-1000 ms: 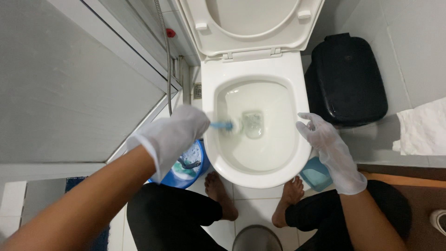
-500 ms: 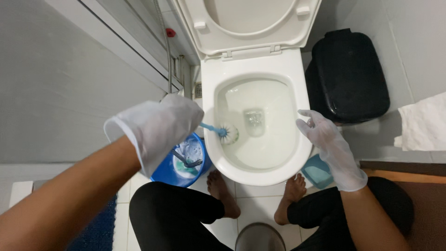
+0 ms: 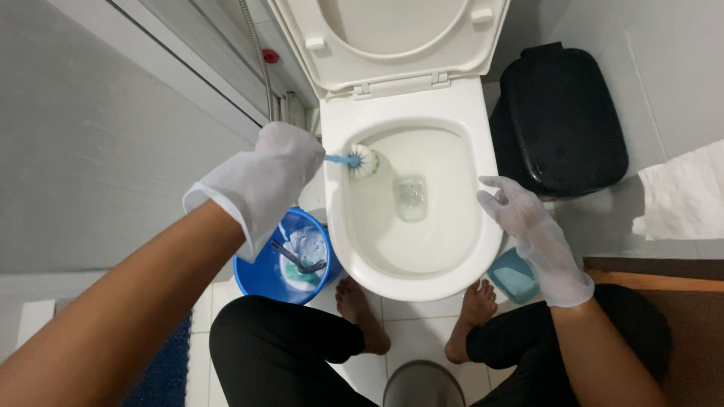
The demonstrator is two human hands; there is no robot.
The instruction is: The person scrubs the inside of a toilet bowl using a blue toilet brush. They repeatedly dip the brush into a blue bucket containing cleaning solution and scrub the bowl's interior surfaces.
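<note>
Head view: gloved left hand (image 3: 260, 181) grips the blue toilet brush (image 3: 354, 160), bristles against the toilet bowl's (image 3: 411, 279) upper-left inner wall for scrubbing, while the gloved right hand (image 3: 528, 230) rests open on the rim, steadying.

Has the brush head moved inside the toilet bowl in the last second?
Yes. The brush head has gone from near the water hole at the bowl's middle up to the upper left wall of the toilet bowl, still held by the left hand.
</note>
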